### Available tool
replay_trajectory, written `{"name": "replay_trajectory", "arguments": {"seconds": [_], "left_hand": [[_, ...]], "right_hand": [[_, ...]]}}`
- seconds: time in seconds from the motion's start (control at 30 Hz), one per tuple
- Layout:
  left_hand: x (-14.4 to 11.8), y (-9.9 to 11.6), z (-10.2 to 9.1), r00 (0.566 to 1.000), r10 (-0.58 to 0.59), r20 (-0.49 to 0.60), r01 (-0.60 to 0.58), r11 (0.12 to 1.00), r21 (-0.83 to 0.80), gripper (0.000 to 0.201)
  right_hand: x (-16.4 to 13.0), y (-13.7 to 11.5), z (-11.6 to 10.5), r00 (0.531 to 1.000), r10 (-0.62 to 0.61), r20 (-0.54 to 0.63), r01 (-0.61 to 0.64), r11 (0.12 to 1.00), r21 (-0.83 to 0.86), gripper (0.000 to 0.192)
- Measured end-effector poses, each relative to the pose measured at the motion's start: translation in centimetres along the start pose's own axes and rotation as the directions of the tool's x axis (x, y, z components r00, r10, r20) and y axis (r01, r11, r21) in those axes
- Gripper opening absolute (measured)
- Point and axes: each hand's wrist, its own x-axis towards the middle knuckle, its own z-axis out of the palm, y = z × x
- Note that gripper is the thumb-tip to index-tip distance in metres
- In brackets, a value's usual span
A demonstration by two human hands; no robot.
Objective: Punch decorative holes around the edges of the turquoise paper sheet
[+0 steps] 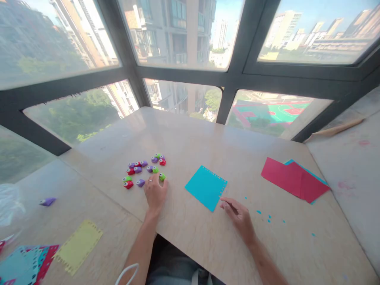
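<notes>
Left hand (154,192) lies open among small punches (144,169); right hand (239,215), loosely curled and empty, touches blue paper (206,187).

Punches (144,170) lie left of paper square (206,187).

My left hand (155,192) lies palm down, so I cannot tell what its fingertips press on; a green punch (162,176) at its one o'clock is half covered by them. The cluster of small punches (142,169) at eleven o'clock is too small to read their shapes. My right hand (240,217) curls its fingers under, hiding the tips beside the blue paper square (206,187). Both forearms run off the bottom edge. The blue sheet (308,172) at two o'clock is mostly buried under red paper (293,180). At eight o'clock, a punched paper stack (26,263) is cut by the frame's corner.
</notes>
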Motion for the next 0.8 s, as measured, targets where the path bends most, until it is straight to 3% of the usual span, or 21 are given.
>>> {"name": "replay_trajectory", "arguments": {"seconds": [0.27,0.57,0.73,0.8], "left_hand": [[-0.1,0.4,-0.6,0.999,-0.045,0.019,0.045,0.998,-0.036,0.029],[-0.9,0.5,-0.7,0.999,-0.037,0.024,0.042,0.962,-0.270,0.020],[-2.9,3.4,-2.1,0.989,0.131,0.074,-0.089,0.905,-0.416,0.020],[-4.1,5.3,-2.9,0.957,0.264,0.117,-0.183,0.867,-0.464,0.021]], "right_hand": [[-0.2,0.0,-0.1,0.999,0.039,0.005,-0.039,0.999,0.005,0.041],[-0.7,0.5,0.0,0.999,0.035,0.004,-0.035,0.999,-0.002,0.041],[-1.5,-0.2,1.5,1.000,-0.025,-0.013,0.025,0.999,0.028,0.036],[-1.7,-0.8,2.6,0.998,-0.065,-0.001,0.065,0.994,0.086,0.040]]}}
